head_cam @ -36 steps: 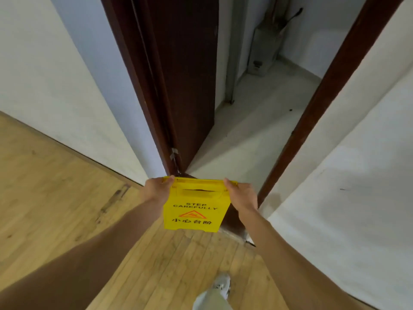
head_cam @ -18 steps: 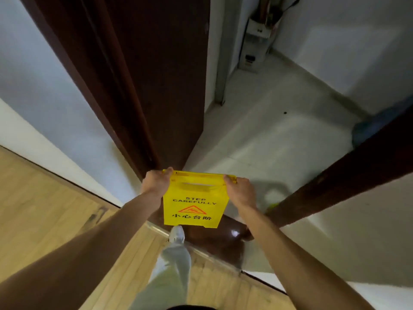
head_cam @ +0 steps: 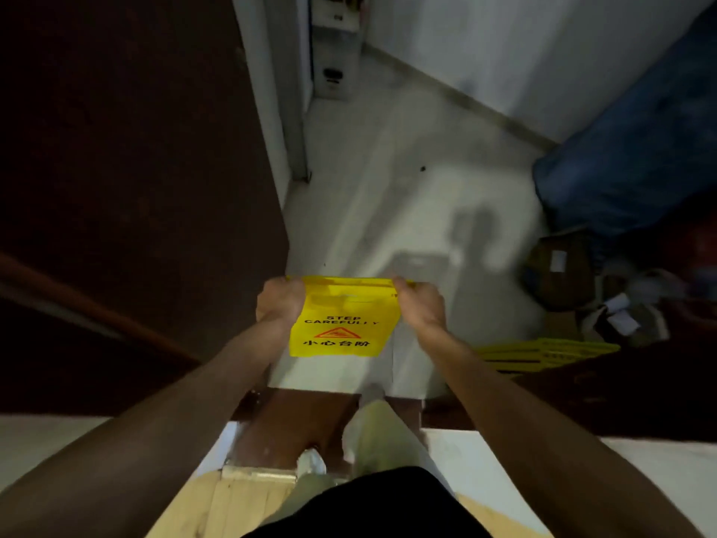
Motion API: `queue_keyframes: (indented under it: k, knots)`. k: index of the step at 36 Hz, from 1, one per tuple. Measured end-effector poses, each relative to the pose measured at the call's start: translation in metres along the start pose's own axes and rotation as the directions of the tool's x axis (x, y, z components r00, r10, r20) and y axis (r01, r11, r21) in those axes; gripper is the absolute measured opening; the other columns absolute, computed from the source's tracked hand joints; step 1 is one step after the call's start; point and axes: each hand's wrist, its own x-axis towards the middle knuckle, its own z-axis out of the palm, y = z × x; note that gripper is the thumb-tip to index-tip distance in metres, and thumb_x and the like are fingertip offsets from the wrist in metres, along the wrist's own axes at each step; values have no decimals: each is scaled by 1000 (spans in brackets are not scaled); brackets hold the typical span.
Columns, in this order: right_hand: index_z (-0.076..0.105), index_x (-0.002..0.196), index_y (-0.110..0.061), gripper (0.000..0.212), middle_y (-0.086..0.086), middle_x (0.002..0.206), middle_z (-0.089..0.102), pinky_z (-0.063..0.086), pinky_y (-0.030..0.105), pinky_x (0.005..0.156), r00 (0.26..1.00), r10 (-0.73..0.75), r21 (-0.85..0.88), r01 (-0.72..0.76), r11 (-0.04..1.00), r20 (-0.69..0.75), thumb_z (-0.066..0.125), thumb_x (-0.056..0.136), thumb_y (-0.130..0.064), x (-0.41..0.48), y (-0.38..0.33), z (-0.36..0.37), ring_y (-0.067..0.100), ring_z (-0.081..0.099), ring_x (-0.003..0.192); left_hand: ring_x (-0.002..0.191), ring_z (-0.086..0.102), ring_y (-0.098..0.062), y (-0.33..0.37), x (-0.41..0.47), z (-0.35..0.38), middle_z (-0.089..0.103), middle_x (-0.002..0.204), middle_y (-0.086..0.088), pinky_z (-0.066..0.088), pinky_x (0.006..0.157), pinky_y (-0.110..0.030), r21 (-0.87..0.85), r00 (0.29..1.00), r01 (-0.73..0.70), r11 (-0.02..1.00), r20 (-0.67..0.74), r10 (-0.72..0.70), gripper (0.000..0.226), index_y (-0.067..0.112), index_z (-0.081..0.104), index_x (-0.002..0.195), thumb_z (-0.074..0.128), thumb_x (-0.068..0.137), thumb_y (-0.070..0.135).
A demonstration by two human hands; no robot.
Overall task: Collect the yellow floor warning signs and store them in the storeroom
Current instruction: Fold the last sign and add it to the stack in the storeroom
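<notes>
On the far left stands the dark brown door, swung open into the room, its edge just beside the pale floor of the storeroom. The person is at the doorway, one shoe on the brown threshold and the other leg stepping over it onto the floor.

The left hand grips the upper left corner of the yellow sign, fingers curled tight around its top edge. The sign is folded flat and held upright in the air in front of the body, above the floor just inside the threshold, its "STEP CAREFULLY" face toward the camera. The right hand holds the upper right corner in the same way, fingers wrapped over the top.

Further right, a stack of yellow signs lies flat on the floor near the right wall of the doorway, beside a cluttered heap of boxes and bags and under a large blue bundle.

The step in hand appears to be the carrying-in: the sign is through the door but not yet put down. The next move likely calls for a turn to the right, lowering the sign and laying it flat on the stack, edges lined up so the pile does not slide. The dim light and the clutter beside the stack call for careful footing.
</notes>
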Motion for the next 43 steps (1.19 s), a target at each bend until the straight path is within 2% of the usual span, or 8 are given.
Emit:
queue_keyframes:
  k: [10,20,28,31,34,36,41,43]
  knots:
    - [67,114,-3,54,22,120,66,47,39,96,991,64,140,-48,989,-115,50,91,-49,153,-73,-27,38,58,115,114,55,-38,147,104,59,59,125,-22,44,98,-42,-8,993,-86,996,82,86,52,0,59,118,40,90,39]
    - [67,111,-2,57,18,115,68,48,40,94,976,150,251,-108,962,-156,47,89,-52,265,-120,-84,36,60,110,107,57,-41,293,165,123,60,117,-29,46,86,-40,96,959,-247,964,165,230,49,-6,61,106,39,91,35]
    - [67,114,-5,58,17,120,67,45,37,94,941,235,308,-154,939,-244,47,89,-53,342,-146,-125,35,57,116,101,59,-37,382,209,170,64,111,-23,46,81,-39,117,915,-352,929,252,315,45,-1,63,102,44,85,36]
    - [66,114,-4,58,17,120,66,44,35,92,913,276,325,-174,930,-300,47,90,-52,370,-153,-137,35,57,116,105,57,-39,416,228,194,62,115,-25,46,82,-41,104,874,-409,907,329,357,44,-1,63,97,44,85,37]
    - [66,114,-3,58,18,122,65,44,36,92,872,343,370,-208,905,-349,47,89,-52,395,-160,-151,37,57,116,96,58,-37,453,248,220,63,110,-25,38,71,-37,110,814,-496,861,405,417,33,10,53,66,43,86,35]
    - [64,118,-1,60,20,126,63,44,38,96,840,394,406,-235,883,-373,47,90,-52,409,-164,-160,38,55,119,95,58,-37,478,260,237,63,108,-25,41,73,-39,118,772,-546,829,456,443,34,13,47,59,43,85,35]
    - [62,110,2,60,19,118,64,44,36,91,738,552,526,-314,791,-389,48,91,-52,426,-166,-183,37,56,119,103,59,-40,535,271,277,63,109,-26,47,86,-44,136,635,-667,732,618,463,37,3,62,85,43,81,34]
    - [62,109,1,59,18,116,64,44,36,90,681,613,582,-328,744,-401,49,90,-53,428,-165,-195,37,57,118,104,59,-41,556,266,296,63,111,-26,47,87,-44,112,542,-738,666,686,485,38,3,64,94,43,82,31]
